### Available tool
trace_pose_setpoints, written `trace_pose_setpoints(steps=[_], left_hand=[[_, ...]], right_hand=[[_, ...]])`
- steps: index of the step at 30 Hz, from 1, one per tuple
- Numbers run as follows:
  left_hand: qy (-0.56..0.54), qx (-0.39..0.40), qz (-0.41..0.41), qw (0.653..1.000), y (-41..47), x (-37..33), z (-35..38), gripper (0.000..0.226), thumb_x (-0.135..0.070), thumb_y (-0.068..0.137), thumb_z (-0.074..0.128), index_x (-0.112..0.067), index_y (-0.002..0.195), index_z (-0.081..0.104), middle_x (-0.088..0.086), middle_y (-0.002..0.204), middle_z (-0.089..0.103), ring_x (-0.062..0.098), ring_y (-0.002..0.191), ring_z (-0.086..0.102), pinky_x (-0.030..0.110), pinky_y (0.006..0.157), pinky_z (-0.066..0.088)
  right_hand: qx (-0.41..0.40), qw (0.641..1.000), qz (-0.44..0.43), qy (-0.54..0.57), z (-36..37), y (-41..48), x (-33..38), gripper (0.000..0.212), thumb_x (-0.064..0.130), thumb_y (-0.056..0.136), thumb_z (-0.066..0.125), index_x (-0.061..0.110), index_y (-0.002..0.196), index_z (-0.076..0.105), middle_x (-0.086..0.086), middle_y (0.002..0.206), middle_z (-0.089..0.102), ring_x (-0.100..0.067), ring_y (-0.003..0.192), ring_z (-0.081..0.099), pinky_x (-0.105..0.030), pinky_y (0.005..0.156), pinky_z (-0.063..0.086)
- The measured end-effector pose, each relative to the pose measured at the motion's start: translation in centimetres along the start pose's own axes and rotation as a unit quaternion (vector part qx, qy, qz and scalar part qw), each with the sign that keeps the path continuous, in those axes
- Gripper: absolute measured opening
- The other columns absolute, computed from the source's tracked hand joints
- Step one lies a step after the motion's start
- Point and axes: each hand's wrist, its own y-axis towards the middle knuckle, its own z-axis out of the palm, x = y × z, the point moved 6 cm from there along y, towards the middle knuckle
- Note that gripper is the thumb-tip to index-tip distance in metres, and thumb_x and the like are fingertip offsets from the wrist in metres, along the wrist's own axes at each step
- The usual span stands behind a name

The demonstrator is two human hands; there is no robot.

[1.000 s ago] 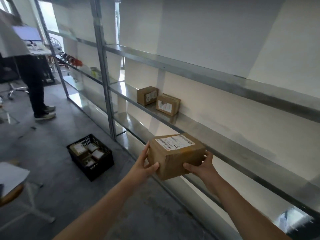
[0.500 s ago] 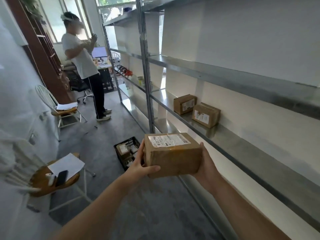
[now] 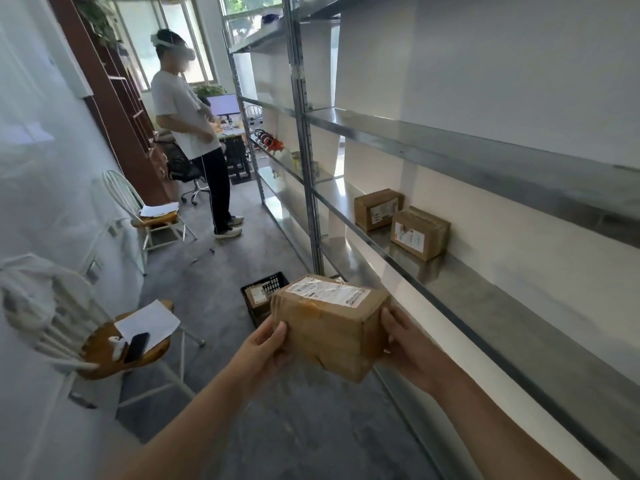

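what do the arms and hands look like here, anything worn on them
The left forearm and right forearm are bare, with no sleeve in view. The left hand and right hand wear no gloves, and neither wrist shows a watch, bracelet or strap. No ring shows on the visible fingers.

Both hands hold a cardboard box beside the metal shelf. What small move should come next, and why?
Probably lift the box forward and right, onto the bare part of the shelf beside the two boxes standing there. The left hand and right hand grip its ends, and it hangs over the floor, clear of the shelf.
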Motion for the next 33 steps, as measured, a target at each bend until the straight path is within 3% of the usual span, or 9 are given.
trace_pose_setpoints(steps=[4,7,10,14,19,23,25,27,33], left_hand=[[0.007,-0.100,0.041,0.994,1.7,1.3,-1.1,0.056,-0.037,0.085,0.069,-0.026,0.137,0.053,0.008,0.132,0.063,0.023,0.117,0.063,0.034,0.084,0.057],[0.033,-0.163,0.027,0.986,2.4,1.4,-1.8,0.072,-0.046,0.083,0.069,-0.015,0.142,0.043,0.010,0.125,0.066,0.027,0.111,0.067,0.042,0.089,0.057],[0.069,-0.202,0.050,0.976,3.2,0.2,-2.6,0.062,-0.043,0.087,0.066,-0.025,0.138,0.037,0.009,0.124,0.063,0.026,0.107,0.066,0.045,0.090,0.056],[0.118,-0.236,0.073,0.962,3.8,-1.5,-3.8,0.020,-0.035,0.097,0.055,-0.032,0.116,0.048,0.011,0.123,0.060,0.026,0.107,0.063,0.046,0.090,0.055],[0.095,-0.244,0.106,0.959,4.5,-3.4,-6.6,0.023,-0.035,0.097,0.056,-0.035,0.120,0.057,0.003,0.124,0.061,0.013,0.105,0.061,0.029,0.086,0.053],[0.079,-0.257,0.088,0.959,4.8,-4.3,-10.6,0.041,-0.037,0.100,0.051,-0.030,0.140,0.051,-0.005,0.126,0.058,0.006,0.100,0.060,0.013,0.074,0.053],[0.046,-0.255,0.070,0.963,4.9,-5.0,-13.1,0.041,-0.039,0.101,0.047,-0.032,0.142,0.049,-0.002,0.133,0.058,0.014,0.109,0.061,0.030,0.090,0.056],[0.021,-0.255,0.048,0.965,4.9,-5.6,-15.6,0.041,-0.042,0.101,0.045,-0.034,0.142,0.049,0.004,0.134,0.061,0.022,0.117,0.061,0.044,0.101,0.050],[0.007,-0.229,0.054,0.972,4.3,-7.4,-22.1,0.042,-0.046,0.100,0.047,-0.036,0.140,0.050,0.003,0.132,0.063,0.024,0.120,0.060,0.050,0.105,0.046]], right_hand=[[-0.014,0.997,0.005,-0.079,-0.2,0.2,-1.1,0.047,0.024,0.085,0.067,0.013,0.127,0.049,-0.016,0.134,0.056,-0.034,0.118,0.060,-0.054,0.081,0.057],[-0.010,0.996,0.047,-0.076,1.8,0.9,-2.7,0.051,0.053,0.097,0.043,0.014,0.130,0.049,-0.021,0.128,0.060,-0.042,0.119,0.057,-0.067,0.093,0.046],[-0.052,0.992,0.046,-0.107,3.0,2.9,-3.3,0.051,0.062,0.095,0.040,0.027,0.130,0.052,-0.010,0.122,0.067,-0.031,0.109,0.067,-0.059,0.089,0.053],[-0.065,0.975,0.061,-0.202,5.8,5.5,-4.1,0.039,0.053,0.096,0.049,0.038,0.131,0.055,0.000,0.114,0.072,-0.024,0.098,0.071,-0.044,0.077,0.060],[-0.037,0.979,0.079,-0.184,9.5,8.4,-5.1,0.044,0.027,0.096,0.060,0.040,0.136,0.048,-0.004,0.123,0.068,-0.029,0.113,0.064,-0.063,0.093,0.049],[-0.034,0.974,0.077,-0.209,13.3,11.2,-6.0,0.050,0.026,0.097,0.058,0.045,0.140,0.042,-0.002,0.124,0.067,-0.027,0.113,0.065,-0.054,0.091,0.054],[-0.032,0.971,0.080,-0.221,15.5,12.9,-6.7,0.046,0.030,0.100,0.053,0.048,0.141,0.041,0.000,0.125,0.067,-0.025,0.111,0.065,-0.047,0.085,0.057],[-0.031,0.967,0.088,-0.236,17.5,14.5,-7.6,0.046,0.035,0.100,0.052,0.050,0.141,0.040,0.002,0.129,0.064,-0.025,0.114,0.064,-0.051,0.091,0.054],[-0.064,0.962,0.049,-0.261,21.8,18.6,-11.8,0.041,0.035,0.101,0.049,0.044,0.141,0.045,0.002,0.131,0.063,-0.022,0.114,0.064,-0.051,0.098,0.050]])
